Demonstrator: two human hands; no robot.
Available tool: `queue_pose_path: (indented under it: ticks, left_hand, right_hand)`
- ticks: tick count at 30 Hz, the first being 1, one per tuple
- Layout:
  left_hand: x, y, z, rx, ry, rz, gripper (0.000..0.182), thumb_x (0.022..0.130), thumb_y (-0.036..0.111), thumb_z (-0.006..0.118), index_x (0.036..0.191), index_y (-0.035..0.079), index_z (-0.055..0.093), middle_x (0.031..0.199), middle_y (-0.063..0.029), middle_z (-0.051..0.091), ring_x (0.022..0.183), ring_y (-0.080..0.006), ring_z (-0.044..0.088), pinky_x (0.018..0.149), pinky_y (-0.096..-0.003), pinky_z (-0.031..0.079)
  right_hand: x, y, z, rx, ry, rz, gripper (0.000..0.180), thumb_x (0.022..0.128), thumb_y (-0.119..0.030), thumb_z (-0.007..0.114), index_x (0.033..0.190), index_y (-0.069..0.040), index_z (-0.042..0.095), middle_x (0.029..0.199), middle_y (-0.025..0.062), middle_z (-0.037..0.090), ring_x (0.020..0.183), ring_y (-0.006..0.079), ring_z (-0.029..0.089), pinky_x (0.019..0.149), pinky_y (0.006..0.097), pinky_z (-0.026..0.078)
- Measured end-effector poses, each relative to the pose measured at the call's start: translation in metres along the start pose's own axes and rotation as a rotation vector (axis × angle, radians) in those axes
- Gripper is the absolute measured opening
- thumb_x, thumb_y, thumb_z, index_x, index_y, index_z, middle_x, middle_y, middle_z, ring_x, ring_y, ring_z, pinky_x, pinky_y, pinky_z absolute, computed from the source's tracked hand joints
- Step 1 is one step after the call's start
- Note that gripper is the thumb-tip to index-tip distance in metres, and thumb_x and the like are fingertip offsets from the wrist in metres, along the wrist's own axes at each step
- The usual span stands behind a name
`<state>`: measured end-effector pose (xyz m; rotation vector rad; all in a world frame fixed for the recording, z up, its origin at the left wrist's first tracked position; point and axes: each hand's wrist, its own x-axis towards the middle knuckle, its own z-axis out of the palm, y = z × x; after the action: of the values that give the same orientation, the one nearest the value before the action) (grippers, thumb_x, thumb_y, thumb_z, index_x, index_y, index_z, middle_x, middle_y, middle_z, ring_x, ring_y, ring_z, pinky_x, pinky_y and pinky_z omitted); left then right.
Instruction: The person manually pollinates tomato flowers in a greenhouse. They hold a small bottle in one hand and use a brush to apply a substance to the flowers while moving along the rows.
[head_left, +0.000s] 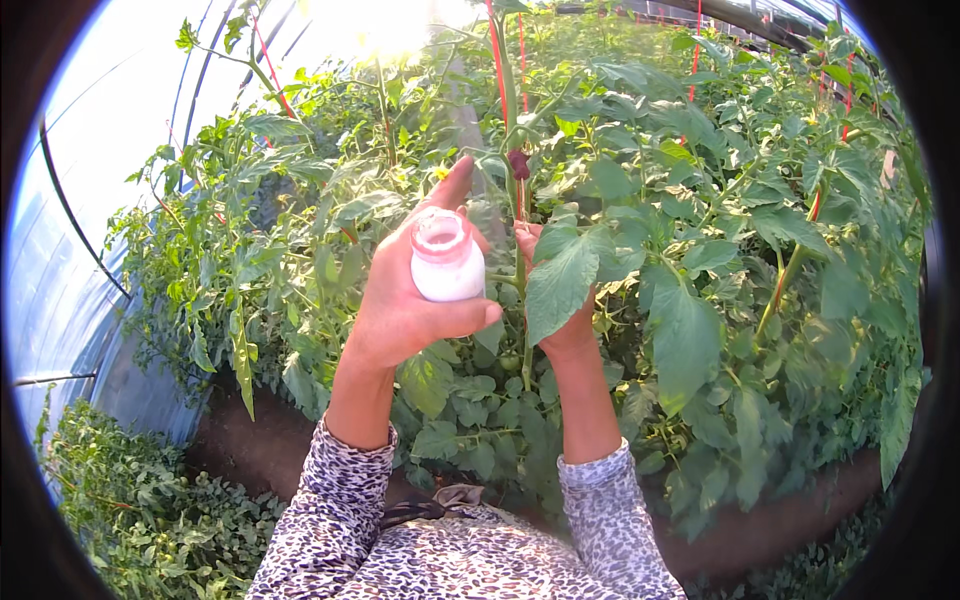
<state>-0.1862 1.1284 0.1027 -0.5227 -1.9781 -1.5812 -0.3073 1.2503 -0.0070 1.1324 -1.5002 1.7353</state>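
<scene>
My left hand (409, 300) holds a small open-mouthed jar (448, 259), whitish below with a pink neck, its mouth towards me. My right hand (566, 315), partly behind a broad tomato leaf (562, 285), pinches a thin stick (521, 195) between its fingertips. At the stick's upper end a dark red, soft-looking tip (518, 164) is against or just in front of a tomato stem (511, 90). A yellow tomato flower (441, 172) shows beside my left fingertips.
Tomato plants stand close ahead and to the right, tied up with red strings (496, 52). Translucent greenhouse film (82, 225) on dark ribs curves along the left. Brown soil (247, 442) shows below the plants, with lower tomato foliage (150, 510) at the bottom left.
</scene>
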Motion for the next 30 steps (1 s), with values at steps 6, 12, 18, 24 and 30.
queue_pose_path:
  ticks: [6, 12, 18, 24, 30]
  left_hand:
    - [0.003, -0.006, -0.008, 0.036, -0.029, 0.010, 0.050, 0.053, 0.016, 0.085, 0.096, 0.007, 0.062, 0.151, -0.0205, 0.030, 0.141, -0.0359, 0.027, 0.113, -0.0473, 0.021]
    - [0.005, -0.012, -0.011, 0.044, -0.035, 0.052, 0.050, 0.052, 0.017, 0.085, 0.095, 0.007, 0.062, 0.151, -0.0206, 0.030, 0.141, -0.0360, 0.028, 0.113, -0.0474, 0.021]
    - [0.007, -0.013, -0.013, 0.041, -0.044, 0.006, 0.049, 0.052, 0.017, 0.085, 0.095, 0.007, 0.062, 0.151, -0.0207, 0.030, 0.141, -0.0356, 0.028, 0.113, -0.0472, 0.021]
    - [0.006, -0.015, -0.015, 0.043, -0.045, 0.041, 0.050, 0.052, 0.014, 0.085, 0.096, 0.007, 0.062, 0.151, -0.0202, 0.031, 0.141, -0.0350, 0.028, 0.114, -0.0467, 0.021]
    - [0.007, -0.015, -0.017, 0.051, -0.069, 0.068, 0.050, 0.053, 0.012, 0.085, 0.097, 0.007, 0.062, 0.151, -0.0199, 0.030, 0.141, -0.0347, 0.027, 0.114, -0.0465, 0.020]
  right_hand:
    - [-0.014, -0.002, 0.001, 0.021, 0.065, 0.049, 0.044, 0.074, -0.004, 0.068, 0.118, 0.000, 0.062, 0.112, 0.0134, 0.065, 0.102, 0.0332, 0.062, 0.089, 0.0413, 0.048]
    - [-0.013, -0.011, 0.000, 0.010, 0.045, 0.057, 0.042, 0.075, -0.005, 0.067, 0.116, 0.000, 0.064, 0.111, 0.0134, 0.066, 0.100, 0.0324, 0.063, 0.088, 0.0401, 0.048]
    - [-0.018, -0.010, 0.004, 0.489, 0.204, 0.418, 0.037, 0.073, -0.003, 0.067, 0.110, 0.003, 0.065, 0.107, 0.0152, 0.066, 0.096, 0.0331, 0.064, 0.082, 0.0398, 0.051]
    - [-0.019, -0.008, 0.000, 0.094, 0.070, 0.067, 0.030, 0.076, -0.001, 0.065, 0.106, 0.005, 0.064, 0.111, 0.0169, 0.064, 0.100, 0.0320, 0.063, 0.086, 0.0385, 0.050]
    - [-0.013, -0.001, 0.004, 0.202, 0.180, 0.212, 0.030, 0.078, -0.003, 0.066, 0.106, 0.004, 0.063, 0.108, 0.0155, 0.066, 0.096, 0.0331, 0.064, 0.083, 0.0381, 0.051]
